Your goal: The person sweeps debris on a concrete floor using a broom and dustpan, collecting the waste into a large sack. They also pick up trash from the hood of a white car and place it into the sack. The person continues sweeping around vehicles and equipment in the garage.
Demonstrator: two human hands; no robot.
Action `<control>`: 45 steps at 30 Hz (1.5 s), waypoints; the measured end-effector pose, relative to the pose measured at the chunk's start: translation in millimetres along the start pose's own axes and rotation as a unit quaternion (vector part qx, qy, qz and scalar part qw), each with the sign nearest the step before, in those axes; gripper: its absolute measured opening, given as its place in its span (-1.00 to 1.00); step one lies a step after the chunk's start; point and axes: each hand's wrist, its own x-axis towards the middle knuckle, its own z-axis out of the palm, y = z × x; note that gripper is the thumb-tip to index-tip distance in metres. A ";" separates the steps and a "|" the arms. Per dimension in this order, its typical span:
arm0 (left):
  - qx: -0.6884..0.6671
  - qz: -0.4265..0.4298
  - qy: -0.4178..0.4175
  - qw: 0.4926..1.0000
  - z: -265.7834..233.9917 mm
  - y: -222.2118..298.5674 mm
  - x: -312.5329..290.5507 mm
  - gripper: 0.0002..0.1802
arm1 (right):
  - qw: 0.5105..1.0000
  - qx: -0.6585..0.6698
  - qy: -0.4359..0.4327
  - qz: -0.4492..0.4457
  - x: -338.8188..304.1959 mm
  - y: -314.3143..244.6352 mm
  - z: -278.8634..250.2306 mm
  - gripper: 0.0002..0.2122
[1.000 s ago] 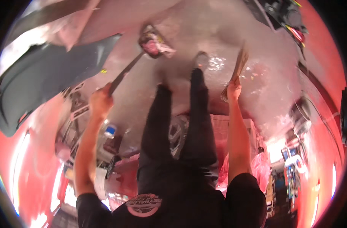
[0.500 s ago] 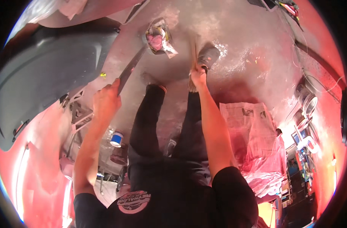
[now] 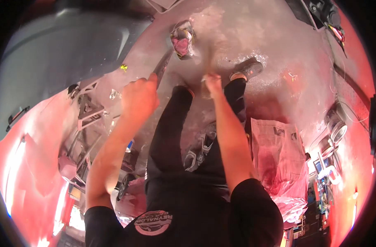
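Your right hand (image 3: 212,80) came down from the floor's far side.
Left hand (image 3: 139,98) fingers are wrapped tight on the long stiff tool (image 3: 163,66); hold its handle. Right fingers: can't tell.

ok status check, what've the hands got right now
Left hand shut on dark long tool, tip at the pink-filled container. Right hand blurred, grip unclear. Grey panel close on the left.

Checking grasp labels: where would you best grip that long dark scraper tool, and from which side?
By its near handle end, where the left hand already wraps it. The scraper tool is a slim bar slanting up and away to the pink-smeared tub, so come from below-left, leaving the far working tip free.
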 end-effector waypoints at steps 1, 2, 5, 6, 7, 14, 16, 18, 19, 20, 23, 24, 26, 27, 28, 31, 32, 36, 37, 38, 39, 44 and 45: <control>-0.006 0.002 0.001 1.000 2.7 -2.3 -1.2 -0.56 | 0.997 -0.076 -0.015 0.009 -14.6 -2.6 20.0 -0.82; -0.013 -0.002 0.001 1.000 5.5 -4.9 -5.4 -0.49 | 0.987 -0.155 -0.035 0.017 -31.6 -12.3 39.4 -0.74; -0.046 -0.031 0.006 0.998 20.2 -46.8 -24.7 -0.45 | 0.944 -0.321 0.012 -0.069 -88.9 -36.7 64.0 -0.49; -0.054 -0.035 0.010 0.998 21.2 -56.6 -35.2 -0.43 | 0.944 -0.325 -0.001 -0.058 -108.0 -41.1 55.6 -0.50; -0.062 -0.037 0.017 0.997 21.7 -66.2 -42.8 -0.41 | 0.943 -0.328 -0.011 -0.049 -123.7 -49.8 44.3 -0.51; -0.063 -0.049 0.039 0.996 29.1 -100.9 -79.0 -0.44 | 0.966 -0.215 0.136 0.033 -148.7 4.3 -13.4 -0.56; -0.047 -0.031 0.031 0.998 33.2 -102.4 -76.5 -0.46 | 0.984 -0.014 0.123 0.126 -117.7 18.9 9.6 -0.61; -0.033 -0.019 0.033 0.999 34.2 -101.9 -70.2 -0.47 | 0.960 0.173 0.071 0.206 -93.8 25.1 54.6 -0.66; -0.031 -0.027 0.034 0.999 36.0 -105.7 -69.4 -0.48 | 0.953 0.205 0.045 0.217 -95.9 12.8 78.0 -0.68; -0.029 -0.045 0.034 0.998 37.3 -112.6 -74.9 -0.49 | 0.965 0.181 0.003 0.190 -109.0 -10.6 99.2 -0.68; -0.074 -0.068 0.033 0.994 52.8 -133.7 -88.7 -0.51 | 0.983 0.113 -0.060 0.134 -147.2 -43.0 125.0 -0.66; -0.080 -0.079 0.036 0.993 55.0 -140.0 -95.0 -0.51 | 0.985 0.085 -0.046 0.141 -154.6 -47.1 114.9 -0.65; -0.093 -0.097 0.042 0.990 59.3 -147.8 -108.8 -0.52 | 0.993 0.024 -0.023 0.117 -156.2 -45.4 87.9 -0.66; -0.103 -0.103 0.050 0.988 61.1 -152.5 -113.8 -0.52 | 0.998 -0.008 -0.010 0.065 -140.6 -36.2 66.6 -0.68; -0.113 -0.103 0.058 0.987 62.7 -156.2 -116.0 -0.52 | 0.998 -0.046 0.007 -0.040 -113.1 -22.5 43.5 -0.70; -0.122 -0.125 0.059 0.983 70.8 -166.8 -128.4 -0.52 | 0.970 -0.201 0.055 -0.127 -60.8 -25.1 -7.8 -0.75; -0.123 -0.132 0.057 0.982 71.4 -169.9 -131.3 -0.52 | 0.970 -0.219 0.082 -0.059 -48.1 -26.9 -6.6 -0.77; -0.132 -0.158 0.036 0.978 75.2 -182.2 -134.9 -0.51 | 0.992 -0.111 0.054 -0.010 -36.3 14.1 51.6 -0.86; -0.133 -0.168 0.025 0.976 78.0 -185.2 -131.2 -0.49 | 0.997 -0.063 0.018 -0.043 -49.1 35.6 79.4 -0.90; -0.132 -0.183 0.014 0.974 82.0 -188.8 -130.6 -0.46 | 0.997 -0.058 -0.010 -0.051 -61.4 47.7 113.8 -0.89; -0.136 -0.185 0.018 0.973 85.5 -192.1 -131.8 -0.46 | 0.995 -0.074 -0.034 -0.056 -75.6 52.5 150.4 -0.87; -0.174 -0.204 -0.004 0.963 101.4 -212.4 -153.6 -0.53 | 0.979 -0.145 -0.131 -0.061 -111.8 25.3 232.1 -0.79; -0.187 -0.221 0.003 0.957 107.9 -217.2 -166.1 -0.51 | 0.975 -0.149 -0.161 -0.037 -123.1 11.6 224.3 -0.75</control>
